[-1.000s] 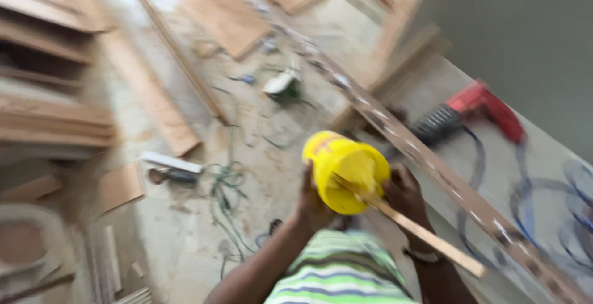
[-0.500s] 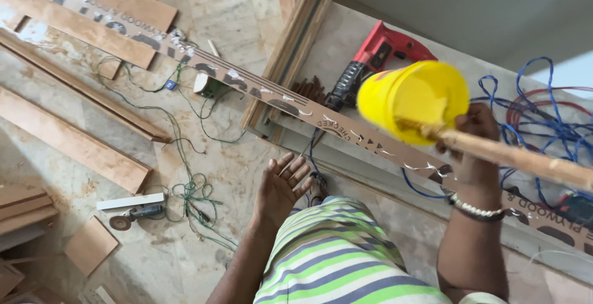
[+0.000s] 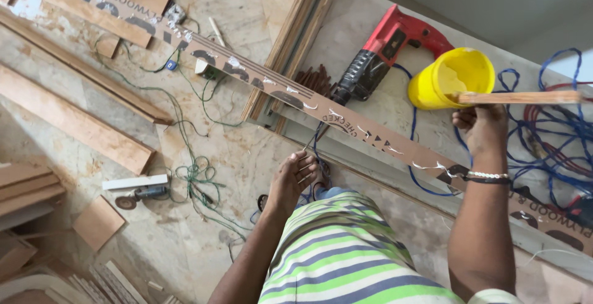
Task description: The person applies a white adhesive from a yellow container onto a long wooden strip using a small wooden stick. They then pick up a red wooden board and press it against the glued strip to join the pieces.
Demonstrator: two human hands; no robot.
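The right hand (image 3: 485,128) is closed in a firm grip on a wooden stick (image 3: 519,98) that rests in a yellow tub (image 3: 451,79), raised above the bench's far edge near the red drill (image 3: 386,51); this looks like carrying the tub. The left hand (image 3: 293,177) hangs open, holding nothing. Next, steady placement matters. Half a second earlier the tub sat higher and tipped toward the camera.

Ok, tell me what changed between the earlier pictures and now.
The left hand let go of the yellow bucket and dropped down beside the striped shirt. The right hand carried the bucket out to the right, above the blue cable. The right hand kept hold of the bucket, with the wooden stick across its rim; the red drill did not move.
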